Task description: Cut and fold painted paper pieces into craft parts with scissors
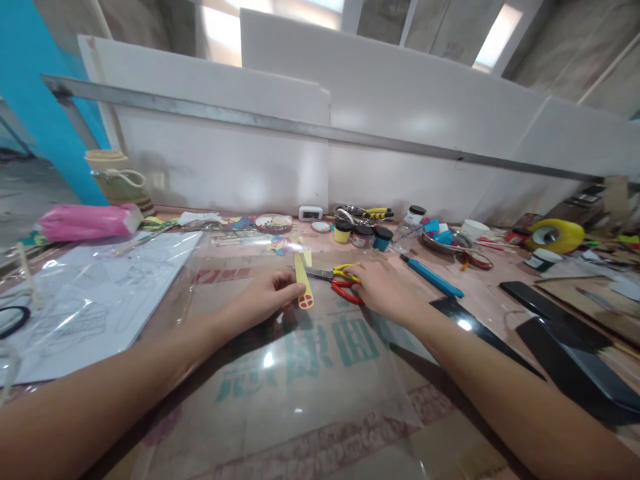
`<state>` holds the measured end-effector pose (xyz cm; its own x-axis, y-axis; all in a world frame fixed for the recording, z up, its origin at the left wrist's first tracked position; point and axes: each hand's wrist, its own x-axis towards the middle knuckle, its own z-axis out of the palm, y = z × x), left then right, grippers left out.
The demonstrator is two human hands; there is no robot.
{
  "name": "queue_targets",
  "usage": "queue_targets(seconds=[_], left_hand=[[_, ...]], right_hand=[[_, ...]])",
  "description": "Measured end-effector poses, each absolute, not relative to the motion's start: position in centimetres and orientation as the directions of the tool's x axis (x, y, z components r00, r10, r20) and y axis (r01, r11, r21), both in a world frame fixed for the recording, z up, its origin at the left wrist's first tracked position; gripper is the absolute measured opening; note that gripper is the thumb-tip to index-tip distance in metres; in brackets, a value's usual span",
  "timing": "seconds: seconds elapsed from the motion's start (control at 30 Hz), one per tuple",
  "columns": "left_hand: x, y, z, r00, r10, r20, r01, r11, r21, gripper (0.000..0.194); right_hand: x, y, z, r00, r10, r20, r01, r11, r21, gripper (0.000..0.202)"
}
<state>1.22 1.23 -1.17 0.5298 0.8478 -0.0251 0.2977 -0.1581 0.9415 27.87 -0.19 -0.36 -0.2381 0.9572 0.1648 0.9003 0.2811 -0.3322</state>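
Note:
My left hand [277, 290] is closed, pinching a flat yellow strip [301, 277] between thumb and fingers. The strip has a rounded near end with a red pattern on it. Over the handles of a pair of scissors [345, 283], one yellow and one red, my right hand [375, 283] has its fingers curled. The blades point left toward the strip, and their tips pass behind it. Beyond the strip's far end lie small coloured cutouts [278, 245]. Both hands are above a clear plastic sheet [300, 393] over printed cardboard.
Paint jars [343, 231] stand at the back beside pliers [377, 213] and a small white display [311, 213]. Drawing sheets [90, 313] lie left, near a pink packet [90, 221]. On the right are a blue cutter knife [435, 277], black cases [575, 367] and yellow tape [565, 235].

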Motion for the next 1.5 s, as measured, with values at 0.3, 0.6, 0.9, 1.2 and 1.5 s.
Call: queue_targets(seconds=[0.3,0.6,0.9,1.2,1.5], left_hand=[[1.3,1.2,-1.3,0.538,0.843,-0.004,0.298,-0.186,0.936,0.041],[1.4,0.8,-2.1,0.644,0.762,0.072,0.297,-0.335,0.894,0.039],[1.5,0.4,-2.4,0.772,0.628,0.098,0.359,-0.558,0.748,0.036],[1.5,0.0,-2.2,0.798,0.6,0.055,0.416,-0.614,0.671,0.026],[1.6,0.1,-2.0,0.805,0.593,0.036,0.401,-0.587,0.703,0.03]], right_hand=[[27.4,0.0,-1.4,-0.271,0.948,0.168,0.913,0.308,-0.268,0.041],[25.1,-1.0,0.1,-0.212,0.958,0.195,0.761,0.287,-0.582,0.029],[21.3,-3.7,-1.1,-0.306,0.951,0.045,0.206,0.112,-0.972,0.022],[21.7,-3.6,-1.0,-0.206,0.976,0.067,0.17,0.103,-0.98,0.024],[21.7,-3.8,-1.0,-0.241,0.963,0.122,0.122,0.155,-0.98,0.036]])
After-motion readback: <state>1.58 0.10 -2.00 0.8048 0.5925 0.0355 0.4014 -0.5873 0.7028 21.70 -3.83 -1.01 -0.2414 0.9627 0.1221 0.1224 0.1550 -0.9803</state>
